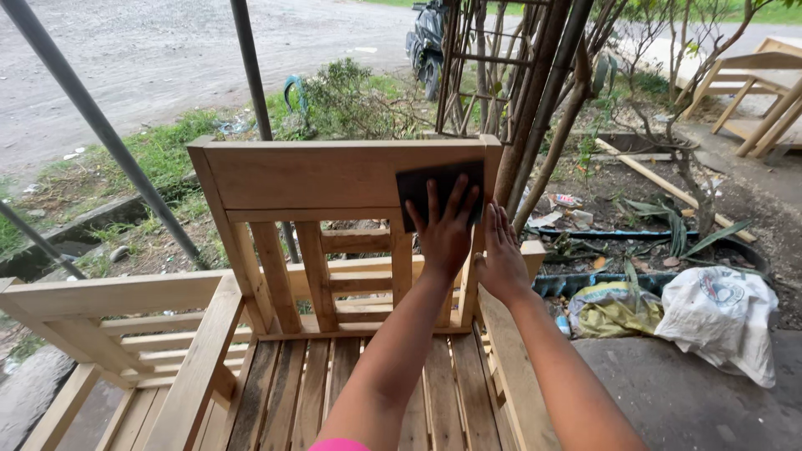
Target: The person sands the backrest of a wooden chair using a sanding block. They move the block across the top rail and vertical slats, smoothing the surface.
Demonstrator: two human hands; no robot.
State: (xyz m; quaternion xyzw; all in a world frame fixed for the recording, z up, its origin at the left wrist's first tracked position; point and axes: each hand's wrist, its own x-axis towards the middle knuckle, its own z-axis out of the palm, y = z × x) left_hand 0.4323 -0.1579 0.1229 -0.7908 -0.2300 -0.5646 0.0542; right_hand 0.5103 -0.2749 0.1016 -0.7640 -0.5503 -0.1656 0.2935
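The left hand (pixel 445 234) pressed a dark sheet of sandpaper (pixel 440 185) flat against the top rail of the wooden chair back (pixel 334 174), fingers spread and not closed, probably to keep even pressure. Just right of it, the right hand (pixel 502 255) lay open on the back's side post (pixel 491 163), seemingly steadying it.

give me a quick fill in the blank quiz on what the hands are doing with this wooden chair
1. The left hand presses a dark sheet of ____ flat against the chair's top back rail.
2. The right hand rests on the chair's ____ corner post.
3. The seat of the chair is made of wooden ____.
4. On the ground to the right lies a white ____.

Missing words: sandpaper; right; slats; sack
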